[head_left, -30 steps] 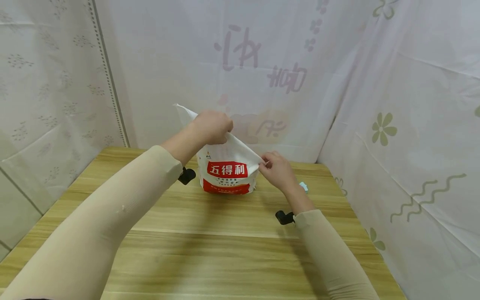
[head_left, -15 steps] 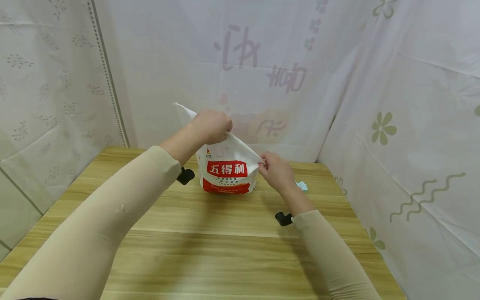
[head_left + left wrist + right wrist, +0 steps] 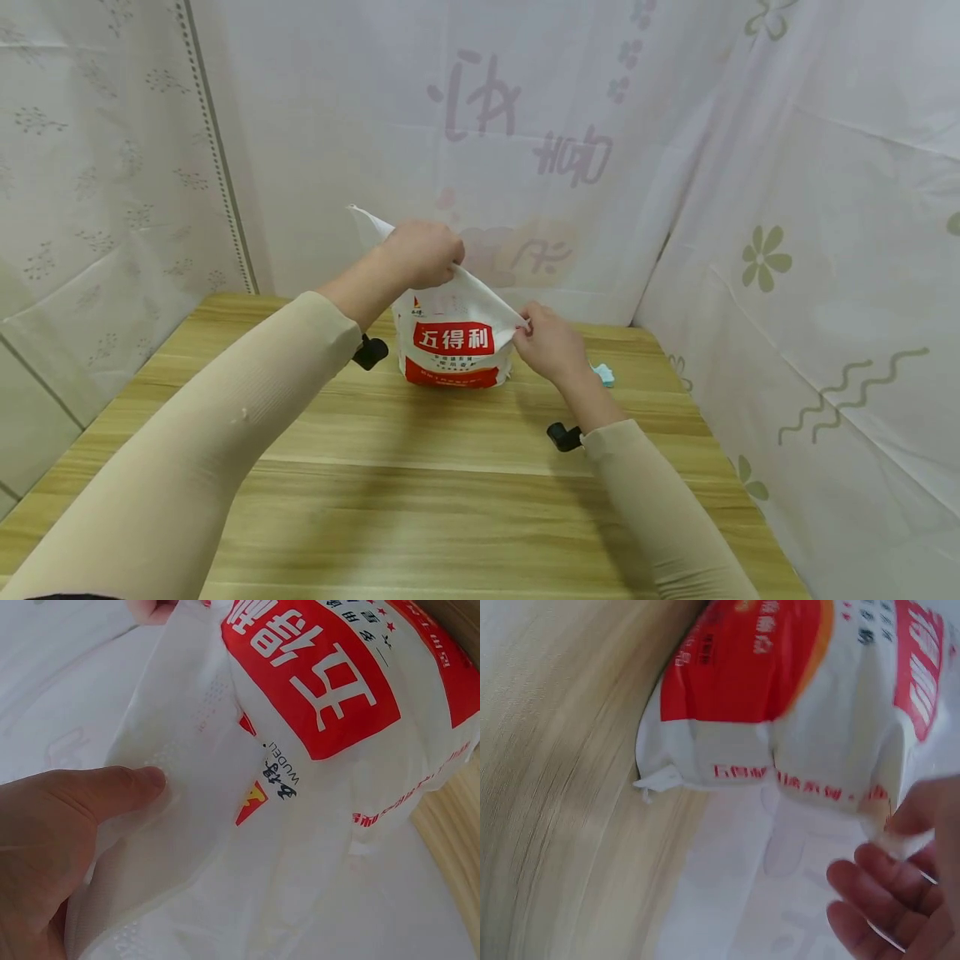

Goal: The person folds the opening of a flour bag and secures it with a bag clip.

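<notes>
A white and red flour bag [image 3: 453, 342] stands upright on the wooden table, its slack top pulled into a slanting edge. My left hand [image 3: 425, 254] grips that top edge near its middle. In the left wrist view, the left thumb [image 3: 139, 787] presses flat on the white plastic, with the other fingers hidden behind it. Lower down, my right hand [image 3: 552, 343] pinches the bag's right top corner. The right wrist view has the right thumb [image 3: 915, 810] against the corner and the other fingers curled below. What the bag holds is hidden.
Just behind the right wrist lies a small light-blue object [image 3: 603, 375] on the wooden table [image 3: 420, 517]. Patterned pale curtains [image 3: 487, 125] hang close behind the table and along both sides. A black wrist camera [image 3: 564, 437] sticks out below the right hand.
Both hands keep their hold on the flour bag. The right hand has shifted very slightly left, and more of the light-blue object shows behind the wrist.
</notes>
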The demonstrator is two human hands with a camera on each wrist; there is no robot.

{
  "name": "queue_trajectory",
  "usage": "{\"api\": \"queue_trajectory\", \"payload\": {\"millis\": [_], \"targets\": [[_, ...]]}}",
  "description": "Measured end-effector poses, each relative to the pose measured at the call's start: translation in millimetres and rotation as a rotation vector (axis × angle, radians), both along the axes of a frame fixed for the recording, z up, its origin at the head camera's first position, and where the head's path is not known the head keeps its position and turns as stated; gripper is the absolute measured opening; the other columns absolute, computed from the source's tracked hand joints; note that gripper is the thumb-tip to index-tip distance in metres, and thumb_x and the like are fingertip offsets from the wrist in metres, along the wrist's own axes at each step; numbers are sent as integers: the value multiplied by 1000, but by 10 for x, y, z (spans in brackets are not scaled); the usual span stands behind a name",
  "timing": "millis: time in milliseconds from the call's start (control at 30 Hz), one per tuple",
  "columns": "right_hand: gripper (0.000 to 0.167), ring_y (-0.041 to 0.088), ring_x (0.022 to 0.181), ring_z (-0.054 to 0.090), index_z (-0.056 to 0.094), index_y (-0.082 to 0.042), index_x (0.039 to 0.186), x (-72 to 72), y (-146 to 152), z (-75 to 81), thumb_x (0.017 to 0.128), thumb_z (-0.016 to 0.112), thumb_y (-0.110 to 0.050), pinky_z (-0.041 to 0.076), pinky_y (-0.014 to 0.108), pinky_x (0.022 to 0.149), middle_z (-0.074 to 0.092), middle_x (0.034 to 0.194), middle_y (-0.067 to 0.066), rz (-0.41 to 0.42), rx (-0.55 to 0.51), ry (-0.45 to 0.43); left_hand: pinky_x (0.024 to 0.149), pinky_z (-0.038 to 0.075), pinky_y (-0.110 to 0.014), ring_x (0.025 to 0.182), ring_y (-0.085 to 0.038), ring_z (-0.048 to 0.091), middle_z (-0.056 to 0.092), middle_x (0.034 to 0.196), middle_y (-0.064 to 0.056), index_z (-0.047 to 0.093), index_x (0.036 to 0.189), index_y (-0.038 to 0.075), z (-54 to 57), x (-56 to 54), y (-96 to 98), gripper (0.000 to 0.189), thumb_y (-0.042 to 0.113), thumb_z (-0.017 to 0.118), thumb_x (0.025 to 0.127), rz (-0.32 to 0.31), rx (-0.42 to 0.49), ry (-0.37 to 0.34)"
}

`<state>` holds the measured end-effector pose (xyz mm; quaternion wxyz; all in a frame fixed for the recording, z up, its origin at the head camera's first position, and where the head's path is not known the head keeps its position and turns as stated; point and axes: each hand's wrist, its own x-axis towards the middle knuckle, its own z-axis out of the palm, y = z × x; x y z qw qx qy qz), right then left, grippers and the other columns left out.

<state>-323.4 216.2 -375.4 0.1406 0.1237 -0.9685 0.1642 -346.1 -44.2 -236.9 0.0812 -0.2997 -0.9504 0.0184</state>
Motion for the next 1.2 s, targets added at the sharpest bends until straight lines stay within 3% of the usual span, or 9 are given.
{"api": "queue_trajectory", "payload": {"millis": [133,367,633,800,1033,1200], "targets": [[23,25,85,69,69,-11,119,-20,81,-12,106,60,-27,55,38,68,75,106,9,45,-73,-6,89,65,-43,96,-28,71,81,116,-10,82,118,12,0,-1,8,19,18,69,105,6,-5,1],[16,23,68,57,67,-8,102,-22,48,-31,108,65,-22,48,36,61,66,81,7,70,-17,88,90,65,-44,97,-28,72,81,116,-10,82,118,12,5,10,-4,19,18,69,105,6,4,-2],[15,23,63,50,59,-8,91,-24,7,-62,102,68,-13,42,35,57,57,74,5,99,40,189,89,65,-43,97,-29,71,81,115,-10,82,117,11,18,17,-19,18,18,72,103,10,15,-12],[14,23,63,52,60,-8,93,-23,25,-35,102,66,-17,42,35,56,60,76,6,71,52,147,87,64,-43,95,-28,70,79,111,-9,81,114,10,63,33,-11,18,19,73,100,40,-3,-18],[18,27,79,66,70,-12,108,-12,21,-4,107,65,-28,55,41,60,74,104,9,40,57,142,87,65,-43,93,-27,71,81,111,-10,82,111,10,88,45,13,16,17,70,105,32,-39,-2],[13,28,73,65,70,-10,103,-27,-4,-32,106,68,-22,55,45,60,73,94,9,62,76,194,89,65,-43,95,-28,71,81,115,-10,84,113,11,77,43,26,16,18,72,106,25,-55,17]]}}
